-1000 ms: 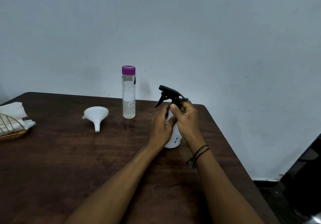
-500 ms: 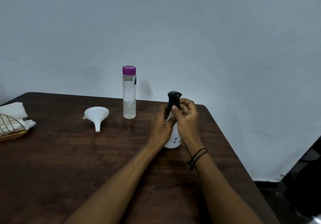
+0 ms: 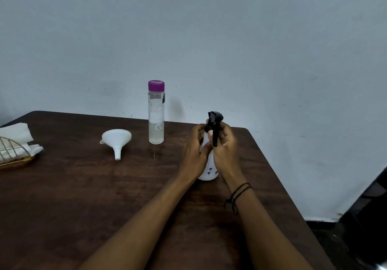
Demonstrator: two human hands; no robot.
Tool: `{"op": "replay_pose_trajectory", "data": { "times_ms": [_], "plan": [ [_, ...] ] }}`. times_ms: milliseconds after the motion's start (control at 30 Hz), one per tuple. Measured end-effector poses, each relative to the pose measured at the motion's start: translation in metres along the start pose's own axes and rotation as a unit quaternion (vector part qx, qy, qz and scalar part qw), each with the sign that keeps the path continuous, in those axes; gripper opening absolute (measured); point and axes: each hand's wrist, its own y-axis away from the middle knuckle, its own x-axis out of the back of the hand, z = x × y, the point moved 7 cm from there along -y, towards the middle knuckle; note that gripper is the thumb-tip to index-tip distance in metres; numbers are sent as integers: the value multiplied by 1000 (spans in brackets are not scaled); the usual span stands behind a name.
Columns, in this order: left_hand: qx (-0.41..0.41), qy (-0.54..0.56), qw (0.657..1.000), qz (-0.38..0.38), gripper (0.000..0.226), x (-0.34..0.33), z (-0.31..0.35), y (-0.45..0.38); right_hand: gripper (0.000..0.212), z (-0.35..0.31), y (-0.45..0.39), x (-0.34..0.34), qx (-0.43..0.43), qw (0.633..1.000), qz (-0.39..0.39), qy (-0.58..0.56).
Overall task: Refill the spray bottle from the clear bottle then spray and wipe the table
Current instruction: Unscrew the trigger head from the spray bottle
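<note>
A white spray bottle (image 3: 209, 172) stands on the dark wooden table (image 3: 83, 196) at the right. My left hand (image 3: 193, 154) is wrapped around its body. My right hand (image 3: 225, 150) grips its neck just under the black trigger head (image 3: 214, 123), whose trigger hangs down towards me. Most of the bottle is hidden by both hands. To the left, near the wall, stands a tall clear bottle (image 3: 156, 119) with a purple cap, partly filled with clear liquid. A white funnel (image 3: 116, 141) lies mouth-down left of it.
A wire and wicker holder (image 3: 14, 156) with white paper napkins (image 3: 14, 132) sits at the table's left edge. A pale wall rises right behind the table. The table's right edge drops to a dark floor area (image 3: 356, 238).
The black trigger head has turned: its nozzle pointed left a second ago and now faces towards me. Both hands stay on the spray bottle, which stands where it was.
</note>
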Motion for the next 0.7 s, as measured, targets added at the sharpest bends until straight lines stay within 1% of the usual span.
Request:
{"op": "replay_pose_trajectory", "data": {
  "times_ms": [100, 167, 233, 300, 400, 500, 600, 667, 700],
  "plan": [
    [-9, -13, 1000, 4, 30, 0, 1, 1, 36, -1, -1, 1, -1, 1000, 3, 10],
    [-14, -16, 1000, 5, 28, 1, 3, 1, 38, -2, 1, 1, -9, 1000, 15, -23],
    [-14, -15, 1000, 5, 29, 1, 4, 1, 35, -4, 3, 4, -8, 998, 43, -52],
    [-14, -12, 1000, 7, 33, 1, 3, 1, 29, -6, 5, 3, 1, 997, 48, -53],
    [-20, -17, 1000, 3, 39, 2, 2, 1, 31, -3, 4, -1, 3, 999, 31, -41],
    [-26, -21, 999, 4, 33, 1, 4, 2, 32, -5, 4, -3, 12, 1000, 27, 2],
    [-32, -22, 999, 12, 27, 2, 7, 3, 36, -6, 7, -2, 20, 998, 60, 4],
    [-27, -12, 1000, 9, 30, 2, 6, 4, 36, -8, 11, -1, 33, 996, 84, 6],
    [-24, -8, 1000, 6, 33, 2, 5, 5, 32, -9, 14, -2, 42, 995, 87, 17]
  ]
}}
